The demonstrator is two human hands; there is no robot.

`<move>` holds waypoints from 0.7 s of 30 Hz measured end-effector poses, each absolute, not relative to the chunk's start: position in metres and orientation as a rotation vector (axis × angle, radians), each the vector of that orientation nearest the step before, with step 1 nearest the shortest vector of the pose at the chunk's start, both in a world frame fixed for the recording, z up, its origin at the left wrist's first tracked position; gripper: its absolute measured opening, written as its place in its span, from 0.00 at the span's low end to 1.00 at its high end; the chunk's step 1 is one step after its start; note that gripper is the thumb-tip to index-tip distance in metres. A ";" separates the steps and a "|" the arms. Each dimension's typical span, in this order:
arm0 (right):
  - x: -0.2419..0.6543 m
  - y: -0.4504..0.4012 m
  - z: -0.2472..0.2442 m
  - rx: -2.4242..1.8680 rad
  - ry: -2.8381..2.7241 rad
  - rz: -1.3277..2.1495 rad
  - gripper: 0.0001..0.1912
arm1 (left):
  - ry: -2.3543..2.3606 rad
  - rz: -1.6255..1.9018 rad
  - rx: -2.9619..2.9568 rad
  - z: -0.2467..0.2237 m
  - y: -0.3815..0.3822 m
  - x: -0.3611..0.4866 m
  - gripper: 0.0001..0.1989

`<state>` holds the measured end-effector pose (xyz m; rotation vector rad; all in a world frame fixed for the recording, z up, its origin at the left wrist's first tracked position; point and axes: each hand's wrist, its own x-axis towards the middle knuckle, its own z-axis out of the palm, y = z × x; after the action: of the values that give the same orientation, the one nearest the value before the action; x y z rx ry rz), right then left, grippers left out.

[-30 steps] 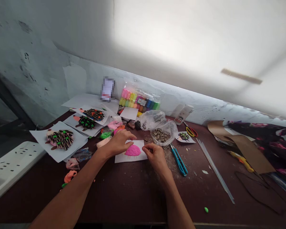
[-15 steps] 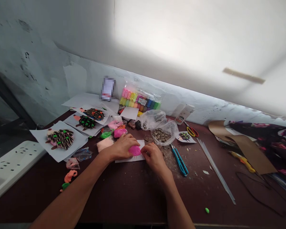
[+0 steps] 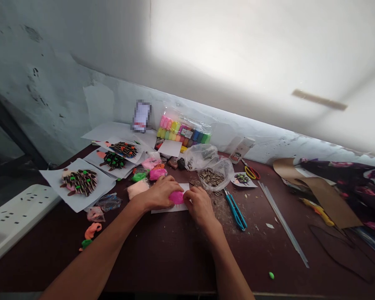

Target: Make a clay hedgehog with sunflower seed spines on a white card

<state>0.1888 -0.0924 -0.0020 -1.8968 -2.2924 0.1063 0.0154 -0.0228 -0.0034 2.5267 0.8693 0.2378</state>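
A bright pink lump of modelling clay (image 3: 176,198) rests on a small white sheet of paper (image 3: 167,209) in the middle of the table. My left hand (image 3: 161,193) curls round the clay from the left, steadying it. At its right edge, the bent fingers of my right hand (image 3: 201,205) are pinched together; whatever is between them is hidden. Short thin spikes show along the clay's lower edge. Right behind my right hand, striped sunflower seeds (image 3: 211,177) lie in an open clear plastic bag (image 3: 226,168).
A blue utility knife (image 3: 236,211), scissors (image 3: 252,172) and glue sticks (image 3: 284,225) lie to the right, beyond them a yellow glue gun (image 3: 319,211). Seed-covered hedgehog figures (image 3: 79,182) on paper and a white power strip (image 3: 20,212) are left. Clay packs (image 3: 184,132) stand behind.
My right hand has shifted slightly left and its fingers have closed in against the clay's right edge. My left hand and the clay stay in place.
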 end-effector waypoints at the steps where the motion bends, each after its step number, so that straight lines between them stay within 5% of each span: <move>1: 0.189 -0.093 -0.002 -1.895 -2.290 0.114 0.09 | 0.869 0.242 2.528 -0.004 -0.022 0.015 0.23; 21: 0.186 -0.117 -0.011 -1.823 -2.263 -0.069 0.14 | 0.899 0.197 2.480 -0.008 -0.022 0.014 0.28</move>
<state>0.1862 -0.1170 -0.0110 -1.8234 -2.2634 -0.0687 0.0140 -0.0222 -0.0078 2.4805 0.8990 0.1967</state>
